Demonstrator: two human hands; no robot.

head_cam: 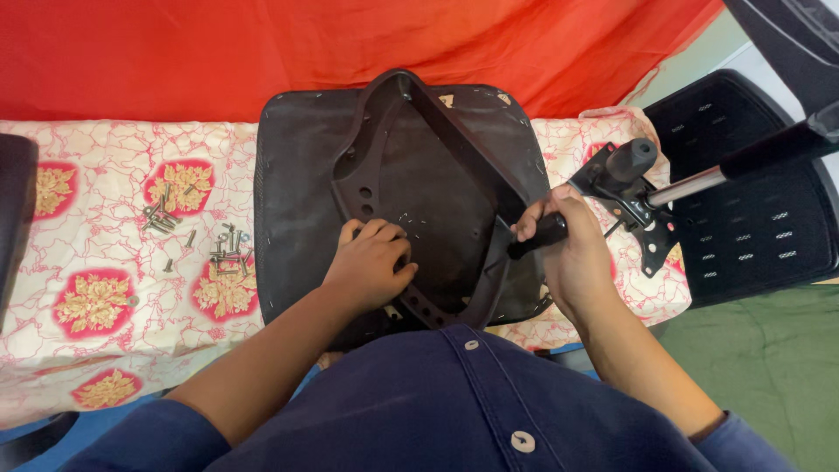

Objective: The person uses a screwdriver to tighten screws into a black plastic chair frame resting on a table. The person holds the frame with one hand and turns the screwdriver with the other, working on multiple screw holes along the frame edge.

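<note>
An upturned black chair seat (297,192) lies on a patterned cloth, with a black plastic armrest frame (384,131) laid over its underside. My left hand (371,262) rests fingers-down on the frame's lower part, pressing it against the seat. My right hand (568,253) is closed around the black handle of a tool (533,240) whose tip points at the frame's right edge. Just past my right hand lies a black metal chair mechanism (634,188) with a chrome gas-lift rod (690,185).
Several loose screws and bolts (227,249) and more bolts (162,214) lie on the white, red and gold cloth (105,253) left of the seat. A perforated black chair back (752,210) sits at right. Red fabric (218,52) hangs behind.
</note>
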